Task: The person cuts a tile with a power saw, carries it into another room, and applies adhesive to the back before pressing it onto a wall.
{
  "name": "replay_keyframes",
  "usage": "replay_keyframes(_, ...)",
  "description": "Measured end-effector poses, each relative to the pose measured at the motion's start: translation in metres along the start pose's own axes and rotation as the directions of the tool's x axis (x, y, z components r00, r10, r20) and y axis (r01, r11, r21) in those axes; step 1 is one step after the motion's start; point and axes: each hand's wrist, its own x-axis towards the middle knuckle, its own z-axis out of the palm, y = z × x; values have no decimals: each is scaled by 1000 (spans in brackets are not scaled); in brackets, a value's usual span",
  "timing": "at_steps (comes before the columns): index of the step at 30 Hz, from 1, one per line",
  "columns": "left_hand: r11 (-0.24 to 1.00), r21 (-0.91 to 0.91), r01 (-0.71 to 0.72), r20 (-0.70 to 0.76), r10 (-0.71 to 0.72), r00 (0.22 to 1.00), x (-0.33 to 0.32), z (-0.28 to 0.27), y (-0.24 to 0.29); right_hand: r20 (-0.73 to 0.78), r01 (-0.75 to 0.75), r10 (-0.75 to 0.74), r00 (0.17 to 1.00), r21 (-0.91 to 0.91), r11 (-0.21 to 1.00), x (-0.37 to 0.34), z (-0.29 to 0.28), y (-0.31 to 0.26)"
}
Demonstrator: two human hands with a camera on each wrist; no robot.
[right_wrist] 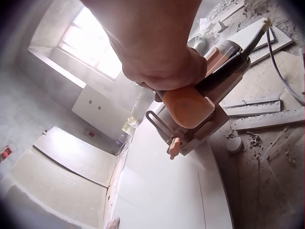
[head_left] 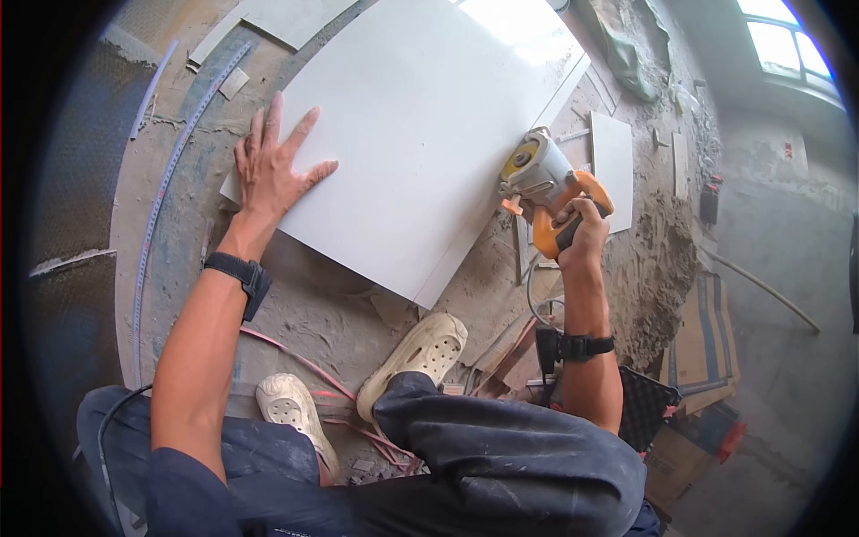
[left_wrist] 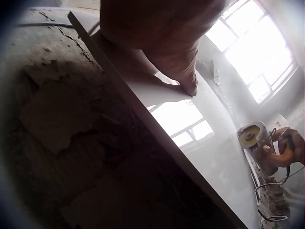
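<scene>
A large glossy white tile (head_left: 394,152) lies across the middle of the head view, raised off the rubble at its near edge. My left hand (head_left: 271,170) rests spread on its left side, fingers straight and apart. With my right hand (head_left: 586,233) I grip the rear handle of an orange and grey handheld tile cutter (head_left: 546,174). This cutter sits at the tile's right edge, its yellow-centred round disc facing the tile. In the right wrist view, an orange wing knob (right_wrist: 174,148) hangs at the cutter's base, and a thin line (right_wrist: 201,200) runs along the tile.
A measuring tape (head_left: 161,192) stretches along the floor at left. Offcuts such as a white tile piece (head_left: 612,166) lie at right amid dusty debris. The cutter's cord (head_left: 530,291) trails near my shoe (head_left: 420,353). Flattened cardboard (head_left: 707,340) leans at lower right.
</scene>
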Motion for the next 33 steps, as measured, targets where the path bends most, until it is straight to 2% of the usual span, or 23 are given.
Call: replay_keyframes(33,1000,24,15,10,-15,1000,0,3,-1,-9,-8,7,1000,-13,1000,-21,-2,7)
